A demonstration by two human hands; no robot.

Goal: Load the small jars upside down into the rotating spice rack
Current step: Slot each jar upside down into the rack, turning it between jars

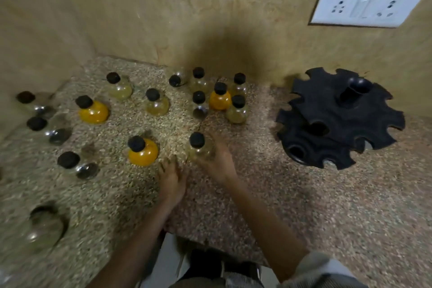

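- Clear jar [198, 147]: upright on the countertop [257, 194], black cap up, nearest the front edge.
- Right hand [218, 162]: fingers wrapped around this jar; pick-up step judged in hand.
- Left hand [171, 179]: flat, palm down, holding nothing.
- Spice rack [339, 119]: well apart at right, slots apparently unloaded.
- Next: lift, invert, seat in a slot.

On the speckled desk [304, 206], the right grip [216, 161] wraps a clear black-capped jar [198, 147] standing upright. The left grip [171, 180] lies flat on the desk just beside it, at its 7 o'clock. The black spice rack [339, 119] stands at 2 o'clock, well apart.
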